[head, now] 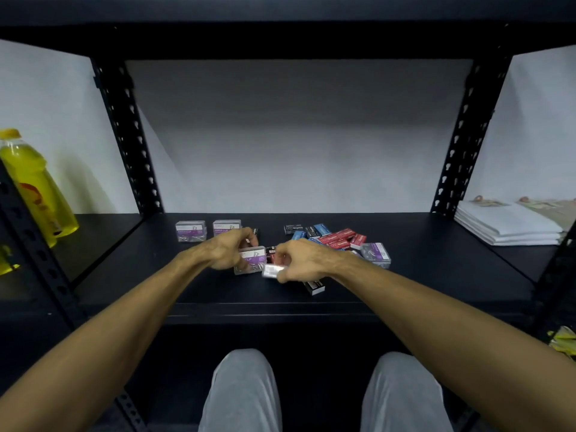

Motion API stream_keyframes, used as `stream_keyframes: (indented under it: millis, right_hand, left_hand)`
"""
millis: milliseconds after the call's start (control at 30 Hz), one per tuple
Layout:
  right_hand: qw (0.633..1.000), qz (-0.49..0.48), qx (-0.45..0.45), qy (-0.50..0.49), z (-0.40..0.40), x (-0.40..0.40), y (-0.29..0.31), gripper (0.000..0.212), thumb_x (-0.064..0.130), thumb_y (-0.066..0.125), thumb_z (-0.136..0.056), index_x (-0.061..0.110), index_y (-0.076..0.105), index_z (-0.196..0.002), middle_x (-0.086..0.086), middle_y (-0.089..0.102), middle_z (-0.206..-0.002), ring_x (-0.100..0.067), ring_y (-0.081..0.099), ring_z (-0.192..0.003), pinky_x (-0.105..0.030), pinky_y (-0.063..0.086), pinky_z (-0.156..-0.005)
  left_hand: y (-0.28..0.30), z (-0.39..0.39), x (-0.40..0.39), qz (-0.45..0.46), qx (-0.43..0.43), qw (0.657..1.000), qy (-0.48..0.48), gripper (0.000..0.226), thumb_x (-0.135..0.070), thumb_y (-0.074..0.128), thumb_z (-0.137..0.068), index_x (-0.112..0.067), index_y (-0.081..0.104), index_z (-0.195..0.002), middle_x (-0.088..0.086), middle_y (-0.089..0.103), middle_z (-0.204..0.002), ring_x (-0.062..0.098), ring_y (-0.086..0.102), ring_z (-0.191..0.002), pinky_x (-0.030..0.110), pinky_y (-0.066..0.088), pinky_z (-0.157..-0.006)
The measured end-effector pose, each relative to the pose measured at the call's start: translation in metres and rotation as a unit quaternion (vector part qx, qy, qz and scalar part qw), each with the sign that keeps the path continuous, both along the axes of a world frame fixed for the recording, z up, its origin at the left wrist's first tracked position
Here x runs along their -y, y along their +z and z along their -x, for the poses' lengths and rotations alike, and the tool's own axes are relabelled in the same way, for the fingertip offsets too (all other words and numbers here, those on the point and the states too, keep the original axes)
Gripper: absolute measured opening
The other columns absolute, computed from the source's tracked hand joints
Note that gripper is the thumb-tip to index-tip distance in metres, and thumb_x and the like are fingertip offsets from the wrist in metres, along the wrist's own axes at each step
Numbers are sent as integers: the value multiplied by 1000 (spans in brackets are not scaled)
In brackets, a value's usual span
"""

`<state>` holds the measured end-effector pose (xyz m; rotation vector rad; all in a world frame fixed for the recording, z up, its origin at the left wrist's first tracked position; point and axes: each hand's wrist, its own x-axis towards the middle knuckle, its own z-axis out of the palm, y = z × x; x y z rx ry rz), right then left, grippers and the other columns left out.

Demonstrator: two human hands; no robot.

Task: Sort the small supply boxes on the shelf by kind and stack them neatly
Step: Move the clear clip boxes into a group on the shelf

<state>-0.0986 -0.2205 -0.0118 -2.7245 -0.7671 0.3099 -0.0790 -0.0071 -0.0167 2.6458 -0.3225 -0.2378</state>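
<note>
Both grips clamped: left hand (pixel 229 252) on clip box (pixel 249 260), right hand (pixel 304 260) on blurred clear box (pixel 271 271); 3 more clip boxes.

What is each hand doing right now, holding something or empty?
Left hand: fingers curled on a clear paper clip box.
Right hand: fingers gripping a small clear box, too blurred to tell its kind.

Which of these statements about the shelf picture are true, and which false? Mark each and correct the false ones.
1. Two clear paper clip boxes stand side by side at the back left. True.
2. The left hand rests flat on the bare shelf. False: it holds a clear paper clip box.
3. Red and blue staple boxes lie jumbled on the right. True.
4. The bottle holds blue liquid. False: yellow.
</note>
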Motion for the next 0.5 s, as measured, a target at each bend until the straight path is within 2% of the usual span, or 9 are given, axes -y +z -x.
stream_keyframes:
  millis: [100, 167, 267, 400, 500]
  right_hand:
    - [999, -33, -3, -16, -5, 0, 4, 36, 42, 57, -92, 15, 63, -116, -2, 67, -101, -13, 62, -85, -27, 45, -64]
    - [999, -48, -3, -26, -8, 0, 5, 33, 30, 57, -94, 13, 60, -121, -3, 67, -102, -14, 64, -84, -27, 48, -64]
    - [998, -52, -14, -28, -11, -1, 6, 36, 17, 60, -92, 13, 54, -128, 0, 62, -101, -9, 61, -76, -22, 47, -60]
    - [999, -33, -11, -33, -17, 2, 4, 41, 10, 67, -87, 14, 55, -126, -3, 63, -107, -10, 60, -78, -22, 47, -59]
    - [998, -39, -25, -40, -21, 6, 4, 40, 8, 70, -85, 15, 56, -122, -4, 64, -109, -6, 57, -70, -19, 41, -52]
  left_hand:
    - [-1, -3, -4, 9, -3, 1000, -6, 43, 4, 71, -79, -21, 53, -110, 9, 65, -102, 29, 66, -93, 42, 56, -82]
    - [-1, -5, -5, 14, -6, 1000, -9, 44, 6, 68, -81, -18, 54, -115, 9, 64, -103, 28, 65, -93, 40, 57, -83]
    - [1, -8, -7, 16, -17, 1000, -7, 46, 10, 64, -84, -17, 54, -119, 5, 63, -104, 16, 62, -88, 24, 52, -73]
    - [3, -12, -12, 4, -23, 1000, -10, 49, 6, 68, -82, -20, 56, -122, 6, 65, -108, 17, 62, -93, 26, 51, -80]
    - [2, -12, -13, 4, -27, 1000, -13, 49, 6, 70, -80, -19, 57, -120, 4, 66, -106, 13, 61, -87, 20, 47, -72]
